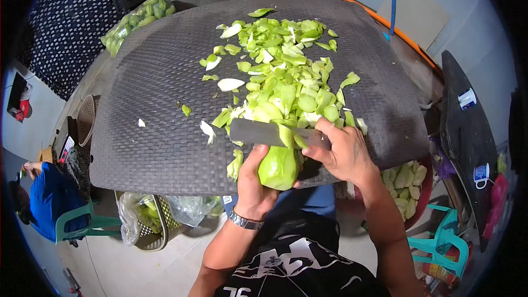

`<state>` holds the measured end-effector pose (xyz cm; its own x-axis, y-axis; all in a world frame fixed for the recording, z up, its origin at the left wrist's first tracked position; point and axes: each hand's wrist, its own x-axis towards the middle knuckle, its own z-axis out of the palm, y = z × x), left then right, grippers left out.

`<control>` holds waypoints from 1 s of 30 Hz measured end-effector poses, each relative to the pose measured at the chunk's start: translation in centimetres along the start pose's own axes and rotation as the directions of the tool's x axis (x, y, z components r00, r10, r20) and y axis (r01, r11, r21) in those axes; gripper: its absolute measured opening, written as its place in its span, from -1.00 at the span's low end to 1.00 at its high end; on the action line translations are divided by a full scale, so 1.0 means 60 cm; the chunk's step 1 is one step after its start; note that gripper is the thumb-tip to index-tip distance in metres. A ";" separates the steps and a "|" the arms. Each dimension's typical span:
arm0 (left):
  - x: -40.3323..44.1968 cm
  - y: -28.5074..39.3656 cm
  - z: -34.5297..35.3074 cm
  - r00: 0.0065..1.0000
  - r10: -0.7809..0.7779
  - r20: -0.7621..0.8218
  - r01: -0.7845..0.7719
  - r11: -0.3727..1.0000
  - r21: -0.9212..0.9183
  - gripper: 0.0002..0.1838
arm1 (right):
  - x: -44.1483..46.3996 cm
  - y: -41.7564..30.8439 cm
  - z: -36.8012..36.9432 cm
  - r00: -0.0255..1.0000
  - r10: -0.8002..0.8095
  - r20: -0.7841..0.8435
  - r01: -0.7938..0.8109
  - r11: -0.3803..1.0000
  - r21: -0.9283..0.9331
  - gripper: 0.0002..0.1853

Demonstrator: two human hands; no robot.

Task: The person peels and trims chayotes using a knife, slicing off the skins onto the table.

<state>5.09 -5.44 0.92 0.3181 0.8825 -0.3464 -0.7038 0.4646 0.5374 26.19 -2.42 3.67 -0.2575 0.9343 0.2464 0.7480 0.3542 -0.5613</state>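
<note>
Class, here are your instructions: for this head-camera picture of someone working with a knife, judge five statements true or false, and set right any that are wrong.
1. The right hand grips the knife. True.
2. The left hand is empty. False: it holds a green vegetable.
3. Green pieces lie piled and scattered on the dark woven tabletop. True.
4. The wristwatch is on the right wrist. False: it is on the left wrist.
5. The person in the blue top is standing at the tabletop's far edge. False: that person sits off to the left side of the picture, on a teal chair.
</note>
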 end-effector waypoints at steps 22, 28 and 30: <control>0.016 0.004 0.003 0.995 0.086 0.056 -0.075 0.982 -0.172 -0.42 | -0.032 -0.054 -0.013 0.982 -0.141 0.126 0.163 0.969 -0.186 -0.13; 0.012 0.010 0.014 0.989 0.133 0.058 -0.117 0.968 -0.223 -0.43 | -0.046 -0.055 0.000 0.978 -0.196 0.067 0.205 0.962 -0.179 -0.09; 0.013 0.008 0.017 0.984 0.171 0.049 -0.158 0.967 -0.201 -0.42 | -0.045 -0.053 0.001 0.975 -0.218 0.049 0.223 0.959 -0.175 -0.11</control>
<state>5.64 -4.46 1.72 0.2238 0.9513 -0.2119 -0.8585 0.2954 0.4192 24.45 -6.09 4.74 -0.4440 0.8353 0.3242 0.7669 0.5414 -0.3446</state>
